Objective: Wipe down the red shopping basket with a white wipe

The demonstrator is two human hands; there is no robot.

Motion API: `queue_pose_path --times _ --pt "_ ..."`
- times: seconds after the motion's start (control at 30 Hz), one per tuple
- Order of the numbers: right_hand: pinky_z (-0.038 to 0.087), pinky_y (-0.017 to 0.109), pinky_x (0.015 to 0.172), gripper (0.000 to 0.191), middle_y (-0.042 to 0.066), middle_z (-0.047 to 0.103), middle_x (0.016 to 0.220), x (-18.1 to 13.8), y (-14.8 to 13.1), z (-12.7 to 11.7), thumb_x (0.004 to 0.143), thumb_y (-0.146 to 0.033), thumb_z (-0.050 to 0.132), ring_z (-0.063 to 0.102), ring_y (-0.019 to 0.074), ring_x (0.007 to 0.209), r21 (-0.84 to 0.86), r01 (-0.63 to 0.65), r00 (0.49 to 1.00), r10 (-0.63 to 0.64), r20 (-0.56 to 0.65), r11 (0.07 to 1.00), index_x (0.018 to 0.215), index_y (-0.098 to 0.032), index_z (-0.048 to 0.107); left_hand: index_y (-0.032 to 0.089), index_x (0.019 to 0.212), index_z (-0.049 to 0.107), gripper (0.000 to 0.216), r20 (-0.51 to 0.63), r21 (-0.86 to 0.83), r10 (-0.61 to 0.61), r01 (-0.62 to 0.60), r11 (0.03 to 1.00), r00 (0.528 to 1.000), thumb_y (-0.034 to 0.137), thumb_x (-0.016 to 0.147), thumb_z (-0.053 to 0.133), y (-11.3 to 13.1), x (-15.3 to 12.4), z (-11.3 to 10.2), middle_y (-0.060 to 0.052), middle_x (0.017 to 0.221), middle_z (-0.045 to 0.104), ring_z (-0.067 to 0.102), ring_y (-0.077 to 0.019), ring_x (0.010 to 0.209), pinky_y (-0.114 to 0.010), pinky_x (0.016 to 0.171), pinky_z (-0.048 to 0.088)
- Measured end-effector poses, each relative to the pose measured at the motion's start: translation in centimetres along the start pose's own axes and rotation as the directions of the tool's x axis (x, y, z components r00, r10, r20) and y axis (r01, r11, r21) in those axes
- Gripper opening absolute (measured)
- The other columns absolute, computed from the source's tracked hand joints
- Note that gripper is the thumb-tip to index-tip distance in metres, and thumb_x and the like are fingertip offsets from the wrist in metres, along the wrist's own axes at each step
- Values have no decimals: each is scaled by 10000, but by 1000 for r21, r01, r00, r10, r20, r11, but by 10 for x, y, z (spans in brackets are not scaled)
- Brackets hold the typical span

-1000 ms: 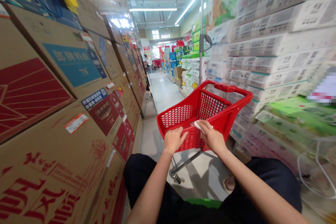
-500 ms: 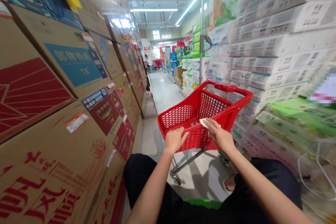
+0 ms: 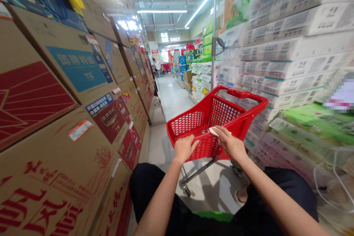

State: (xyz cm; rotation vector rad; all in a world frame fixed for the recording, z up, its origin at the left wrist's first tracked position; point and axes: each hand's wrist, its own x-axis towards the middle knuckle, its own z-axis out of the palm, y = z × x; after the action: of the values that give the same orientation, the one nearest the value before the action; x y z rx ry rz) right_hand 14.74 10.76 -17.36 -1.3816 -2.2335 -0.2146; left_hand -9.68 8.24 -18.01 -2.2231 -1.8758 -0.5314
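Note:
A red plastic shopping cart [image 3: 190,120] with a perforated basket stands in front of my knees, its handle at the far right. My left hand [image 3: 184,149] is closed over the near rim of the basket, thumb on the near side. Farther right on the same rim, my right hand [image 3: 229,142] presses a white wipe [image 3: 213,131] against the red plastic. Most of the wipe is hidden under the fingers, so I cannot tell whether it is paper or cloth. Little shows inside the basket beyond its red floor.
Stacked cardboard cartons [image 3: 80,66] wall the left side. Packs of tissue paper [image 3: 287,62] rise on the right, with green packs [image 3: 312,121] lower down. A metal pole [image 3: 214,25] stands behind the cart. The tiled aisle [image 3: 173,92] runs ahead, with a person [image 3: 157,67] far off.
My right hand has slid very slightly left along the rim with the wipe. The left hand keeps its hold, and the cart has barely shifted.

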Motion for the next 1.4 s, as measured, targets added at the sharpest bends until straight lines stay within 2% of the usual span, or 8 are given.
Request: queue_pose_path --times 0.13,0.33,0.67,0.87,0.93,1.07,1.27,1.4 --pt "594 266 624 719 -23 379 1555 -4 -13 4 901 -155 426 696 155 905 7 -33 999 33 12 999 1529 -442 224 233 1007 607 399 16 -12 -37 37 999 999 544 993 359 8 0 -1 -53 951 716 669 -196 868 -278 741 439" --pt "587 249 663 750 -31 355 1570 -14 -47 8 894 -141 421 684 163 985 58 107 991 -112 78 993 1538 -447 189 241 1014 606 351 25 -26 -26 27 999 999 513 995 384 12 -3 -4 -45 973 715 666 -191 876 -275 756 442" --pt "581 241 568 667 -61 381 1551 -15 31 -20 931 -223 396 687 160 950 -12 -62 997 62 -41 998 1525 -469 216 250 1060 631 386 57 -42 -30 33 999 998 539 981 386 3 -8 -7 -56 954 723 671 -215 890 -309 805 450" --pt "584 247 571 662 -46 376 1554 -12 14 -6 925 -203 406 690 154 922 -46 -68 997 66 -51 997 1527 -429 246 251 1215 565 388 5 -40 50 -50 998 999 521 964 444 40 17 -17 -70 1030 709 647 -243 1000 -477 1091 291" --pt "576 245 543 656 -40 378 1554 -11 6 -2 930 -213 411 693 151 894 -65 -49 998 46 -39 997 1527 -430 245 249 1272 520 403 26 -63 103 -101 993 994 505 972 439 57 30 -14 -86 1141 679 639 -247 1034 -422 999 395" --pt "562 231 532 639 -42 401 1541 -7 13 -7 947 -221 403 695 142 875 -105 -3 1000 0 -30 994 1525 -440 242 226 1214 539 364 110 -1 60 -60 998 992 474 1005 374 72 45 -1 -87 1037 693 671 -220 919 -308 775 479" --pt "582 249 583 619 -73 400 1538 -1 52 -24 969 -252 396 696 143 897 -120 -83 994 73 -86 989 1513 -492 225 255 1178 553 344 33 38 83 -84 996 996 490 1005 370 63 45 12 -48 969 693 676 -192 857 -258 685 464" --pt "572 249 554 659 -57 399 1542 -2 41 -15 950 -233 424 698 149 868 -159 -123 988 105 -116 980 1526 -469 210 262 1187 554 361 16 39 62 -63 997 998 506 1003 362 65 45 15 -49 950 690 677 -191 836 -254 667 457"
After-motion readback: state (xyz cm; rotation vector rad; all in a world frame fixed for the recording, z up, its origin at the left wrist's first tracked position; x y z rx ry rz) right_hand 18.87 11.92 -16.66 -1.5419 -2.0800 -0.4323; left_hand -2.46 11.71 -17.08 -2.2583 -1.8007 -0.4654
